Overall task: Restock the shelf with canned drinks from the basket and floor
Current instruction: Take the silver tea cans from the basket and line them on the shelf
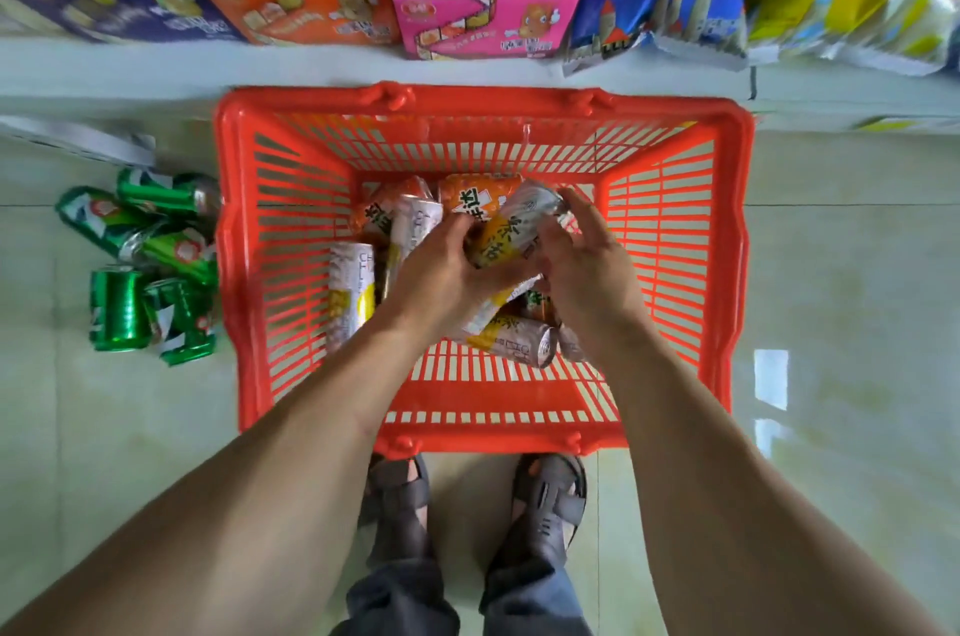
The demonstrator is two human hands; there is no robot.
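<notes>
**canfan22:** ok so where's the can at right now?

**shelfstacker:** Both hands are down inside the orange basket (737, 240), which sits on the tiled floor (831, 271) right up against the bottom shelf (156, 63). The left hand (441, 266) has its fingers curled round the lower end of a silver and yellow can (511, 230), gripping it from the left. The right hand (587, 266) is on the other side, fingers fairly straight and loosely spread, fingertips touching the can near its top end.

**canfan22:** which way is it pointing?

**shelfstacker:** Tilted. Long axis runs diagonally, bottom end toward the left hand, top end up and to the right, toward the far right corner of the basket. It's lifted a bit above the heap of other cans (353, 292) lying on their sides in the basket, silver-yellow ones and orange ones mixed, pointing every which way.

**canfan22:** anything on the floor?

**shelfstacker:** Yeah, a cluster of green cans (117, 308) just left of the basket, mostly lying on their sides, touching each other. Above that the shelf holds snack boxes (306, 6) and bags (660, 11). The person's sandals (550, 500) are just behind the basket's near rim.
</notes>
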